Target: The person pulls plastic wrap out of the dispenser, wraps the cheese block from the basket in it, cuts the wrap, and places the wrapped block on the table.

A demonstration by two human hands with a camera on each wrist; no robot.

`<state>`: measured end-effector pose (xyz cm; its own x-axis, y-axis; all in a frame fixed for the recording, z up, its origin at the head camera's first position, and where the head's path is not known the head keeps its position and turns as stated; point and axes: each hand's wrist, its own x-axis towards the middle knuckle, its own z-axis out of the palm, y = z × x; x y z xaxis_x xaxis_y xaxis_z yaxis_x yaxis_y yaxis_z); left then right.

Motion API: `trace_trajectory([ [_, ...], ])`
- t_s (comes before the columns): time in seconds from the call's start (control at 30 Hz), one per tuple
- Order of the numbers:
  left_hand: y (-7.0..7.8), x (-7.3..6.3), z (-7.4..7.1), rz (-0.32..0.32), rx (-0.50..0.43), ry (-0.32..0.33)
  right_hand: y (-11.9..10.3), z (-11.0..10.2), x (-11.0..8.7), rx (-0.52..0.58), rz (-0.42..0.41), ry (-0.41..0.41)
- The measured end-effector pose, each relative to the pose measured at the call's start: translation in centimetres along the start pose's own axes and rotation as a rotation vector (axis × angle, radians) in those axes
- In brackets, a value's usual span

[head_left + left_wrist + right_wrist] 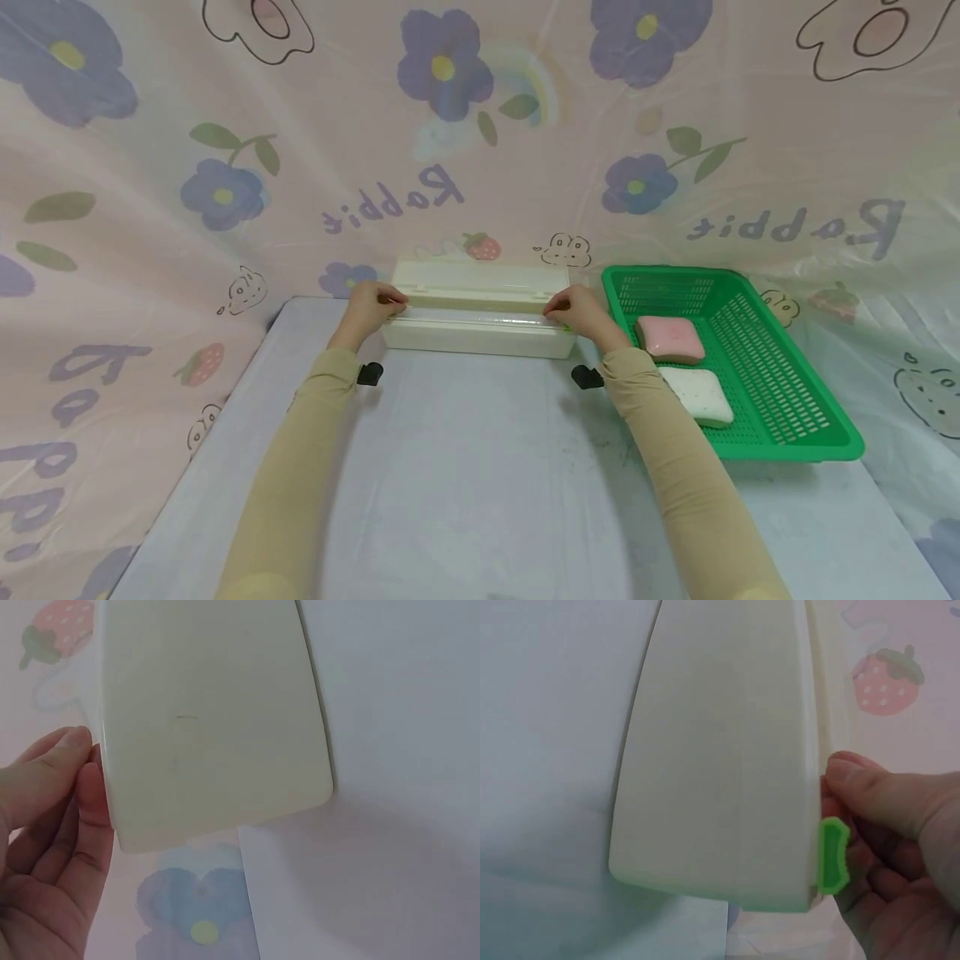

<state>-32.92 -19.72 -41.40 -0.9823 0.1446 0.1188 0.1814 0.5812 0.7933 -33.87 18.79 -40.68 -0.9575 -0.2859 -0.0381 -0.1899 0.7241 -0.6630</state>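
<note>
Pinching clear film [480, 317] at either end, left hand [369, 310] and right hand [583, 312] span the white dispenser box [476, 341] at the table's [465, 500] back, probably for even tension; the lid [510, 275] stands raised behind, leaving access, green slide cutter [833, 856] beside the right fingers.

A pink, flower-printed sheet [525, 183] hangs behind the pale tabletop [480, 467].

The pale, bluish-white counter [465, 475] carries 2 things directly on its surface: a long off-white box [477, 342] lying crosswise near the far edge, its lid [487, 273] raised at the back, and a green perforated basket [795, 452] near its right end.
</note>
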Motion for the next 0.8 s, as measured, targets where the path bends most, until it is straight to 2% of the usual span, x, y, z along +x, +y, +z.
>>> trace_trajectory([
  [0.33,-0.1,-0.1,-0.1,0.037,0.044,-0.004,0.0,-0.3,-0.4,0.015,-0.044,0.017],
  [0.53,0.1,-0.5,-0.5,0.064,0.065,0.026,-0.6,-0.5,-0.7,0.068,-0.060,0.040],
  [0.8,0.1,-0.8,-0.8,0.108,0.028,0.044,-1.0,-0.8,-1.1,0.085,-0.094,0.075],
])
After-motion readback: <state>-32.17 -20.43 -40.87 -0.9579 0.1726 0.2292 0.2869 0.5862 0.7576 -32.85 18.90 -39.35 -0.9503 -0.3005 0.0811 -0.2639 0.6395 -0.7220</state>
